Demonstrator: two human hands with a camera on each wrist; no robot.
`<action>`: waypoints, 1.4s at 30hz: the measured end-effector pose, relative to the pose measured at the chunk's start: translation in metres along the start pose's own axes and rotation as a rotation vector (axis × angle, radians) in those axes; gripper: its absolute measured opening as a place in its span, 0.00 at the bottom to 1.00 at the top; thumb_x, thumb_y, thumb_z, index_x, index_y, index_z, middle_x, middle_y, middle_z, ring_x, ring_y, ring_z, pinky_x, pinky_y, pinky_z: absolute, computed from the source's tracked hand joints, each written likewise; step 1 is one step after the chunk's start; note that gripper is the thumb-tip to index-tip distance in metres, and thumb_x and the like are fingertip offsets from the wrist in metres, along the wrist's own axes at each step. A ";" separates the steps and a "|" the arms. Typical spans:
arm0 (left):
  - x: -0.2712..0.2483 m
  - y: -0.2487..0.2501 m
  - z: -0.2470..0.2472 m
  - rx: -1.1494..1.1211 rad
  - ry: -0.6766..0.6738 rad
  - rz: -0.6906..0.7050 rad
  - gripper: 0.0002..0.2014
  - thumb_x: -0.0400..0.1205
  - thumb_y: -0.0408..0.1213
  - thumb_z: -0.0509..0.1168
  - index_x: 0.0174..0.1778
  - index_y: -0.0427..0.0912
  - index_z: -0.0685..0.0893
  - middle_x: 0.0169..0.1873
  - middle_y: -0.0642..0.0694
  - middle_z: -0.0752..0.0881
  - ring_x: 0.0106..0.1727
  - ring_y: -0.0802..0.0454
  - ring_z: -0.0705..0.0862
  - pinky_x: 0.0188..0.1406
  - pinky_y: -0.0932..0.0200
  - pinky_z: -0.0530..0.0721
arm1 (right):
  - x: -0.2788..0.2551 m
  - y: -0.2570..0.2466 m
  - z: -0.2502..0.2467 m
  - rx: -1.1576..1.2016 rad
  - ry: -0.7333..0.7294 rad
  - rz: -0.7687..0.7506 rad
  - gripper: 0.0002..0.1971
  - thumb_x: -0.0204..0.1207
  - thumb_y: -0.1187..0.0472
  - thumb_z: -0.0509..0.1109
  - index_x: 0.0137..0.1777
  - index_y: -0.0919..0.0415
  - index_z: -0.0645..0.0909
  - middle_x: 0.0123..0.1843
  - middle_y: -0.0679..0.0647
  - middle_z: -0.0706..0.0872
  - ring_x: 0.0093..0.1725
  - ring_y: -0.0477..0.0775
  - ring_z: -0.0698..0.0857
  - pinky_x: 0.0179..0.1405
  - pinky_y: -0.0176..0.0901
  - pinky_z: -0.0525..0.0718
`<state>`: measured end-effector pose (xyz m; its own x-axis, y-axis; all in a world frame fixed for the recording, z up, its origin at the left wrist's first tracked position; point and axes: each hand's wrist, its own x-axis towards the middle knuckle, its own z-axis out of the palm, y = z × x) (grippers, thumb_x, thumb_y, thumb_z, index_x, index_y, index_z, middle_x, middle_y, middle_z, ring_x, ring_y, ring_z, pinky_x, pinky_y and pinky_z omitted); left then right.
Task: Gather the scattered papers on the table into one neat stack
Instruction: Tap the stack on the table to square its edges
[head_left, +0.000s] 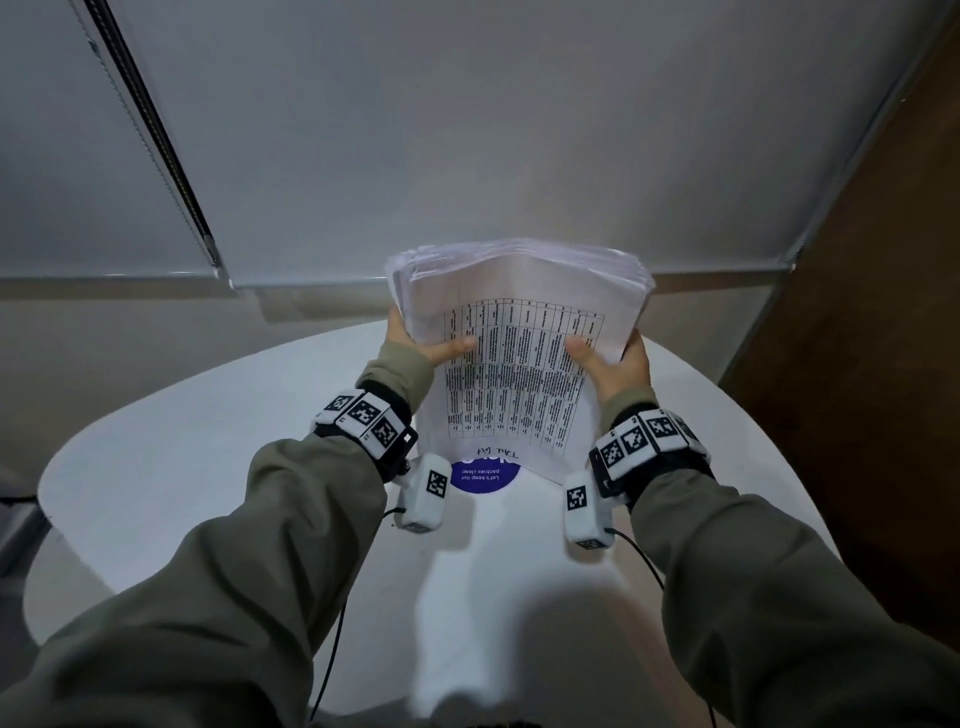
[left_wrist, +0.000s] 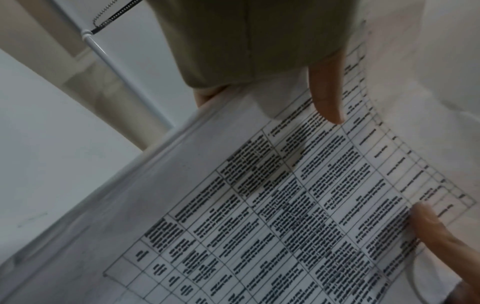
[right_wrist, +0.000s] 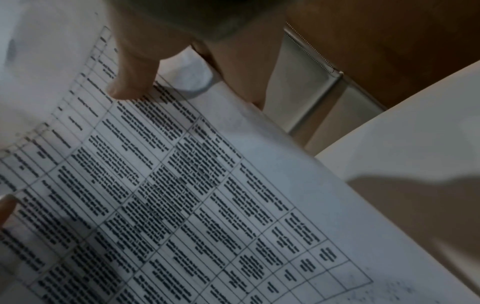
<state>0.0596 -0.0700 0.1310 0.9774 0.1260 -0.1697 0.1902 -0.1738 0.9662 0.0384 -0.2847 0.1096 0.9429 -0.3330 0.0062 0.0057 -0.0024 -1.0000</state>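
Note:
A thick stack of papers (head_left: 519, 332) stands tilted on its lower edge on the round white table (head_left: 208, 467), its front sheet printed with a dense table of text. My left hand (head_left: 431, 345) grips the stack's left side, thumb on the front sheet and fingers behind. My right hand (head_left: 613, 364) grips the right side the same way. The upper edges of the sheets fan out unevenly. In the left wrist view the printed stack of papers (left_wrist: 259, 205) fills the frame with my left hand's thumb (left_wrist: 327, 92) pressed on it. In the right wrist view my right hand's thumb (right_wrist: 132, 82) presses the stack of papers (right_wrist: 207, 205).
A round blue sticker (head_left: 485, 475) with white text lies on the table just under the stack's lower edge. A white roller blind (head_left: 467, 156) covers the wall behind, with its chain (head_left: 156, 135) at the left. A brown wooden panel (head_left: 883, 312) stands at the right.

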 end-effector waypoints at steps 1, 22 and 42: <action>0.010 -0.009 0.000 0.012 -0.013 -0.007 0.72 0.36 0.64 0.80 0.79 0.46 0.59 0.71 0.39 0.76 0.73 0.39 0.73 0.73 0.34 0.70 | 0.001 0.000 -0.001 0.013 -0.016 0.006 0.26 0.62 0.54 0.81 0.59 0.51 0.75 0.56 0.50 0.86 0.58 0.55 0.84 0.66 0.54 0.78; -0.032 0.144 0.058 1.364 -0.349 0.566 0.18 0.75 0.38 0.70 0.61 0.46 0.80 0.44 0.49 0.85 0.47 0.47 0.84 0.46 0.57 0.80 | -0.005 -0.012 0.002 -0.029 -0.015 0.118 0.18 0.67 0.56 0.79 0.54 0.62 0.81 0.51 0.58 0.87 0.56 0.64 0.86 0.63 0.60 0.81; 0.032 0.019 -0.075 -0.063 0.004 0.040 0.31 0.53 0.49 0.83 0.51 0.43 0.87 0.47 0.42 0.90 0.51 0.40 0.86 0.56 0.44 0.84 | 0.018 -0.009 -0.036 -0.107 -0.054 0.300 0.25 0.66 0.67 0.79 0.63 0.71 0.79 0.60 0.59 0.85 0.57 0.58 0.84 0.48 0.44 0.82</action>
<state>0.0880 0.0035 0.1582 0.9836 0.1242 -0.1305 0.1452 -0.1172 0.9824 0.0434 -0.3241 0.1189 0.9138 -0.2831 -0.2914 -0.3071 -0.0115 -0.9516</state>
